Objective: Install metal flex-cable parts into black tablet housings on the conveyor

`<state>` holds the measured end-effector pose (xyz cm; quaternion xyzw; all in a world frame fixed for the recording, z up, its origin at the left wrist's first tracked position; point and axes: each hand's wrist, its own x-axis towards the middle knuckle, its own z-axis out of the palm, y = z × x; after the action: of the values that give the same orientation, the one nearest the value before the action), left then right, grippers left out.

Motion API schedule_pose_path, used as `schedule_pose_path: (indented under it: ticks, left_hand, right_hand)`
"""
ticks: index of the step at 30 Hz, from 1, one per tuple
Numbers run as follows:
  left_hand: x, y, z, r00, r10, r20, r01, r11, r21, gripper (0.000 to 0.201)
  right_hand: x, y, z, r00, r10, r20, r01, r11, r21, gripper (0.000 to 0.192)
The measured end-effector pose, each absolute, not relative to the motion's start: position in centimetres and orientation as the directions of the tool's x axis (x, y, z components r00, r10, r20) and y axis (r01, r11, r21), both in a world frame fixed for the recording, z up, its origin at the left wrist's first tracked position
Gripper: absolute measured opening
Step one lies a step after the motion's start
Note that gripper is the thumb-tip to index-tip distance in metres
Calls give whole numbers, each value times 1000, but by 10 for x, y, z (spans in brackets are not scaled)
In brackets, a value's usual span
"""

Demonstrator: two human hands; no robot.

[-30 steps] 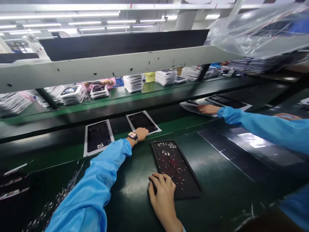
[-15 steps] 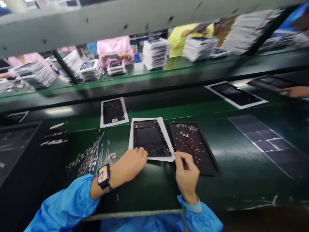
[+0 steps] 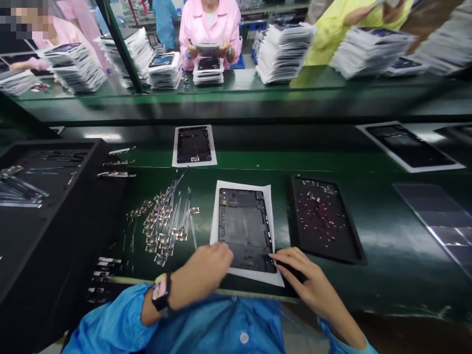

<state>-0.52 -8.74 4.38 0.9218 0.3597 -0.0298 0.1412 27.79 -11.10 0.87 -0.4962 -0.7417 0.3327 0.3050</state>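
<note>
A black tablet back housing (image 3: pixel 244 223) lies on a white sheet (image 3: pixel 277 279) in front of me. My left hand (image 3: pixel 208 268), closed, is at the housing's lower left corner; its fingertips are hidden, so what they hold cannot be made out. At the lower right edge, the thumb and forefinger of my right hand (image 3: pixel 306 275) close on the rim of the housing. To the left lies a pile of small circuit boards with flat ribbon cables (image 3: pixel 162 226). A shallow black tray (image 3: pixel 352 246) with small scattered parts sits to the right.
A large black box (image 3: pixel 73 196) with cables inside stands at the left. Farther back lie another housing (image 3: pixel 193 147) on paper and one at the right (image 3: pixel 411 145). Dark film sheets (image 3: pixel 416 201) lie at the right edge. People work across the bench behind paper stacks (image 3: pixel 283 51).
My view has tilted and shifted. My right hand has moved from the white sheet's corner to the housing's right edge. My left hand stays at the lower left corner.
</note>
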Motion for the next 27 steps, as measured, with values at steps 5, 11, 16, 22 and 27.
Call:
schedule_pose_path:
  ticks: [5, 11, 16, 22, 27]
  left_hand:
    - [-55, -24, 43, 458, 889, -4, 882, -454, 131, 19]
    - [-64, 2, 20, 403, 914, 32, 898, -402, 176, 4]
    - [-73, 6, 25, 342, 939, 40, 808, -315, 498, 15]
    - [-97, 12, 55, 119, 989, -90, 454, 27, 891, 15]
    - [-96, 3, 81, -105, 972, -209, 92, 219, 971, 28]
  right_hand:
    - [277, -108, 7, -353, 920, 169, 537, 347, -769, 20]
    - [270, -101, 0, -344, 910, 232, 510, 388, -767, 19]
    - [266, -99, -5, -283, 927, 245, 446, 354, -822, 17]
    - [256, -100, -13, -88, 994, 60, 391, 89, -916, 23]
    - [250, -101, -13, 59, 998, -13, 320, -31, -947, 22]
